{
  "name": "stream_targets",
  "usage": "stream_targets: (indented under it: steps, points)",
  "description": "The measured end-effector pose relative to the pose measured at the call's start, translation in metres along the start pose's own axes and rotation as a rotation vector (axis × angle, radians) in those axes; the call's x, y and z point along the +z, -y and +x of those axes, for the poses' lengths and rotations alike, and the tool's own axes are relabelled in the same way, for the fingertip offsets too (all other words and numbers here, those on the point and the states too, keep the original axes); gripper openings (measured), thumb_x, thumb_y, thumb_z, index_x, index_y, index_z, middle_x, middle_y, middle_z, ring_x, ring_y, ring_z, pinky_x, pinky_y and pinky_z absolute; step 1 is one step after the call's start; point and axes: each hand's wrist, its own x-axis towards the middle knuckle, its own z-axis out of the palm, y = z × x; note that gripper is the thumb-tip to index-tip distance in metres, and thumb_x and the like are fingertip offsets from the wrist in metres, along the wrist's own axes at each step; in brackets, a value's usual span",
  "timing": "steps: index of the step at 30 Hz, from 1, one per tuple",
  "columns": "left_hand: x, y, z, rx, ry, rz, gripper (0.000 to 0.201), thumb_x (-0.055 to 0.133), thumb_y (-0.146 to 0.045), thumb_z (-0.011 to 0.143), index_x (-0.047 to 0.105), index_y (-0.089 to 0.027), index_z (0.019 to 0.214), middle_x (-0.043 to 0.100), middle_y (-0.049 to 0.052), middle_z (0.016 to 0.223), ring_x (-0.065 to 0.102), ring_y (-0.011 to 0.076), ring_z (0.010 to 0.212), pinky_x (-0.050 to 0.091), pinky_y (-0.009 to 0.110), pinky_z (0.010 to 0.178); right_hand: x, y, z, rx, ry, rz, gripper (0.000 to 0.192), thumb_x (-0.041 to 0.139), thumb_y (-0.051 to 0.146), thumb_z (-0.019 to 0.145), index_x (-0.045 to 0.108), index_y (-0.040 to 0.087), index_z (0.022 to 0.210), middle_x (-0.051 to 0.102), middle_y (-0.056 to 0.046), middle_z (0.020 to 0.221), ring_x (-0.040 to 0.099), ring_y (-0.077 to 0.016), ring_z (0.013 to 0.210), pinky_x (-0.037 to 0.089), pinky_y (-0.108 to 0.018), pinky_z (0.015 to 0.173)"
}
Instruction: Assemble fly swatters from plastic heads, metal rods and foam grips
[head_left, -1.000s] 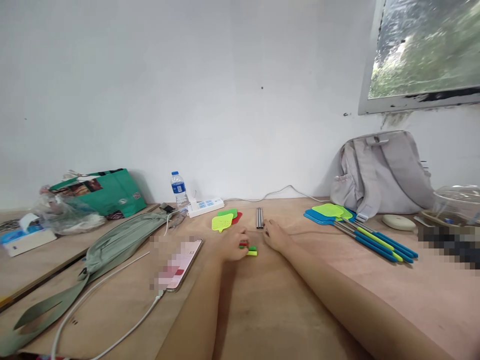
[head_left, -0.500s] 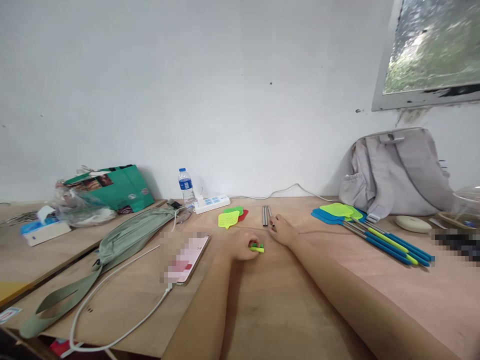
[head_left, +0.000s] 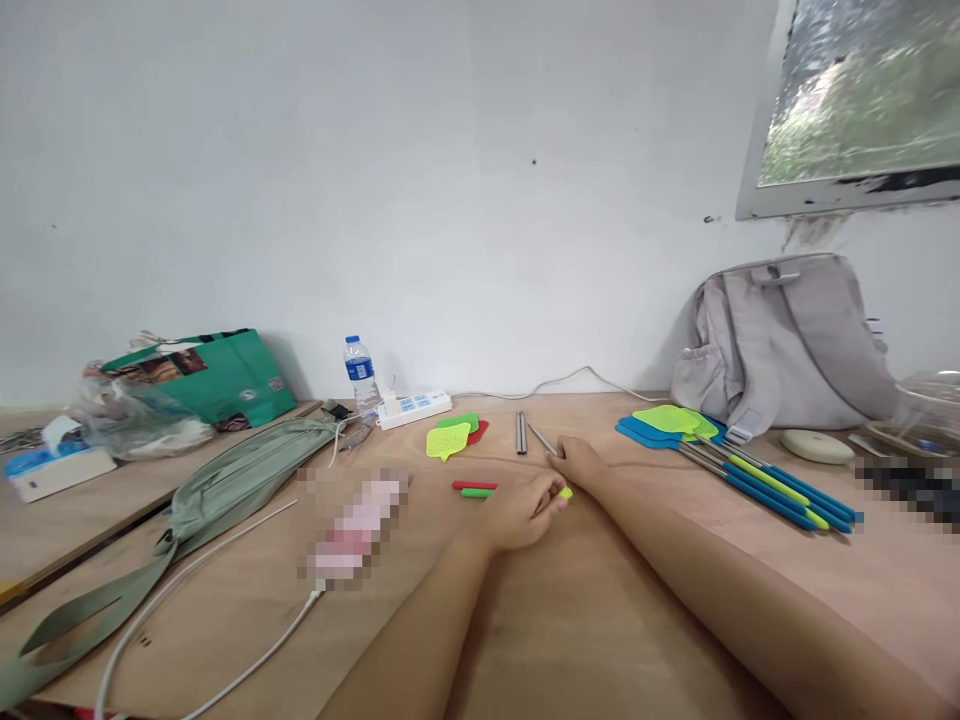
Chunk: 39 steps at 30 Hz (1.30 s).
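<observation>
My left hand (head_left: 525, 510) is closed around a yellow-green handle (head_left: 566, 493), whose end pokes out past the fingertips. Just to its right, my right hand (head_left: 581, 463) pinches a thin metal rod (head_left: 540, 436) that slants up to the left. Two more metal rods (head_left: 521, 434) lie side by side on the table. A red handle (head_left: 469, 485) and a green handle (head_left: 474, 493) show partly behind my left hand. Farther off are loose fly swatter heads: a yellow one (head_left: 448, 441), a green one (head_left: 466, 420) and a red one (head_left: 478, 433).
Several whole fly swatters (head_left: 772, 485) with blue or yellow handles lie to the right, before a grey backpack (head_left: 795, 340). On the left are a phone (head_left: 360, 535) on a white cable, a grey-green strap bag (head_left: 240, 480), a power strip (head_left: 414, 408) and a water bottle (head_left: 361, 372).
My left hand has moved right with the yellow-green handle, baring the red and green handles. My right hand has drawn one metal rod away from the other two, tilting it.
</observation>
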Motion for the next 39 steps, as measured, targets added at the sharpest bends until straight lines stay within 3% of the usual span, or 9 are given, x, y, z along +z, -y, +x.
stream_targets:
  steps: [5,10,16,21,24,28,31,36,39]
  points:
    - [0.021,-0.007,0.006,-0.105,-0.268,-0.476,0.024,0.034,-0.036,0.085,0.038,-0.019,0.101,0.053,0.002,0.079,0.051,0.0114,0.068,0.042,0.024,0.062,-0.012,-0.005,-0.013,-0.011,-0.007,0.122,0.007,0.048,0.019,0.066,0.042,0.018,0.065,0.049,0.003,0.060,0.043,-0.0095,0.056,0.030,-0.020,0.051]
    - [0.029,0.003,0.010,-0.175,-0.352,-0.704,0.025,0.042,-0.039,0.081,0.034,-0.021,0.096,0.047,-0.001,0.077,0.049,0.0093,0.063,0.046,0.022,0.055,-0.026,-0.007,-0.035,-0.071,0.036,0.195,0.007,0.048,0.015,0.064,0.043,0.019,0.066,0.046,0.006,0.052,0.042,-0.0086,0.049,0.030,-0.020,0.049]
    - [0.038,0.006,0.009,-0.227,-0.315,-0.735,0.029,0.039,-0.040,0.082,0.035,-0.022,0.104,0.048,-0.001,0.076,0.049,0.0085,0.059,0.044,0.022,0.055,-0.034,-0.002,-0.053,-0.141,0.083,0.195,0.004,0.050,0.017,0.065,0.047,0.018,0.067,0.046,0.005,0.053,0.041,-0.0089,0.049,0.028,-0.020,0.048]
    - [0.049,0.002,0.004,-0.227,-0.185,-0.614,0.043,0.045,-0.034,0.080,0.032,-0.024,0.120,0.052,0.002,0.086,0.051,0.0123,0.077,0.043,0.027,0.071,-0.032,-0.001,-0.052,-0.088,0.111,0.268,0.003,0.050,0.021,0.069,0.049,0.018,0.070,0.046,0.005,0.052,0.041,-0.0088,0.049,0.028,-0.020,0.047]
    - [0.052,0.000,0.001,-0.264,-0.177,-0.614,0.047,0.044,-0.035,0.080,0.029,-0.025,0.124,0.053,0.004,0.094,0.051,0.0139,0.081,0.042,0.029,0.075,-0.029,-0.004,-0.052,-0.070,0.080,0.410,0.005,0.046,0.018,0.070,0.049,0.019,0.075,0.042,0.007,0.051,0.042,-0.0091,0.049,0.031,-0.021,0.049]
    - [0.054,0.000,-0.002,-0.362,-0.216,-0.668,0.051,0.046,-0.038,0.078,0.029,-0.024,0.124,0.051,0.007,0.106,0.050,0.0171,0.094,0.040,0.032,0.082,-0.026,-0.007,-0.050,0.058,0.064,0.699,0.006,0.042,0.022,0.073,0.044,0.020,0.078,0.041,0.008,0.049,0.041,-0.0094,0.046,0.031,-0.021,0.046]
    - [0.055,0.002,-0.002,-0.445,-0.270,-0.643,0.048,0.046,-0.041,0.077,0.034,-0.022,0.119,0.049,0.009,0.112,0.046,0.0189,0.102,0.035,0.034,0.090,-0.026,-0.007,-0.046,0.215,-0.018,0.927,0.015,0.046,0.034,0.073,0.039,0.021,0.077,0.045,0.007,0.050,0.041,-0.0099,0.045,0.031,-0.022,0.044]
    - [0.062,0.009,0.002,-0.505,-0.317,-0.645,0.045,0.038,-0.048,0.080,0.036,-0.021,0.115,0.055,0.006,0.089,0.051,0.0180,0.087,0.037,0.033,0.084,-0.024,-0.010,-0.037,0.449,-0.280,1.229,0.038,0.059,0.048,0.063,0.034,0.023,0.077,0.056,0.004,0.054,0.039,-0.0097,0.041,0.028,-0.022,0.040]
    - [0.066,0.012,0.014,-0.481,-0.298,-0.686,0.046,0.033,-0.047,0.082,0.032,-0.019,0.118,0.054,0.003,0.081,0.053,0.0157,0.076,0.041,0.031,0.075,-0.022,-0.013,-0.031,0.492,-0.355,1.424,0.045,0.068,0.046,0.055,0.037,0.022,0.079,0.060,0.004,0.059,0.034,-0.0063,0.037,0.024,-0.021,0.039]
